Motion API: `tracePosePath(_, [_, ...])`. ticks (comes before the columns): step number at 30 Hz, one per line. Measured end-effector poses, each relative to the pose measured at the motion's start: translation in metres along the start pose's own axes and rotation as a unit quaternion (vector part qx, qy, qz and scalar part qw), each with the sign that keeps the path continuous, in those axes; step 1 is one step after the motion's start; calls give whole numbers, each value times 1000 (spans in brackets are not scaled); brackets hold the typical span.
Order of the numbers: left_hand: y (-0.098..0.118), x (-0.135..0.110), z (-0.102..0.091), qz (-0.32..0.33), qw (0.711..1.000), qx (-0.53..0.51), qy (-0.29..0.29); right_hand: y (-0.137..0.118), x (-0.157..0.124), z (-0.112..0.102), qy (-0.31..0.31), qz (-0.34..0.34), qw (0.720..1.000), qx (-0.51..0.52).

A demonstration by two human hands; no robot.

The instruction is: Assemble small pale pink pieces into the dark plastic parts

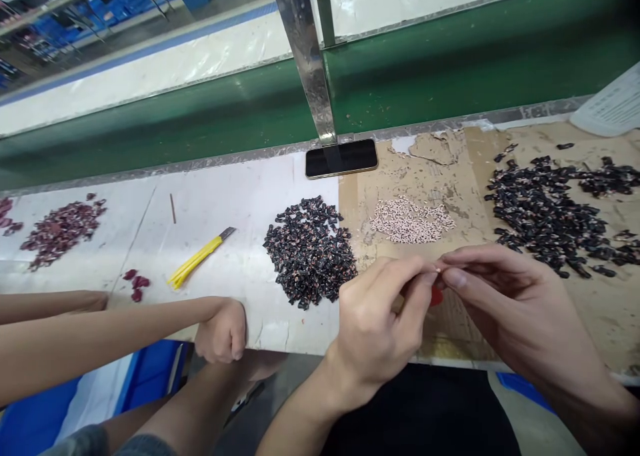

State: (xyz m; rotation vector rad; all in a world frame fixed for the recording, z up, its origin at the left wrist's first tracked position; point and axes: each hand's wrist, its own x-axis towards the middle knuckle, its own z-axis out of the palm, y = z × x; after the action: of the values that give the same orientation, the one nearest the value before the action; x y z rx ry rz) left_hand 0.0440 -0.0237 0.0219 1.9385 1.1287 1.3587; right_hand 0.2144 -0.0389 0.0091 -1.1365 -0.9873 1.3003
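Over the cardboard-covered tabletop (605, 329), the left hand (375, 323) and right hand (510, 303) close narrowly, their fingertips (453, 259) pinching a tiny pale piece (438, 269) between them. A heap of dark pieces (310, 253) lies just left of them, a pale heap (411, 220) just beyond.

On our worktop (235, 189), a heap of small parts (310, 253) lies at twelve o'clock with a phone (341, 158) behind it; a utility knife (197, 259) lies at eleven, a smaller heap (411, 220) at one, and the largest heap (547, 216) at two.
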Motion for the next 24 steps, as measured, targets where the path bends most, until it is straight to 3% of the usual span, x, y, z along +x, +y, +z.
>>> tracePosePath(8, [3,-13,6,-15,1000,-13,5,-7,-9,3,-7,-47,994,-99])
tracePosePath(18, [6,-36,11,-3,1000,-16,-21,-8,-32,-6,-26,-104,959,-262])
tracePosePath(21, [2,-43,6,-39,998,-42,-25,-3,-37,-19,-13,-116,946,-304])
tracePosePath(24, [-4,-47,-4,-120,990,-69,31,5,-38,-32,4,-163,903,-399])
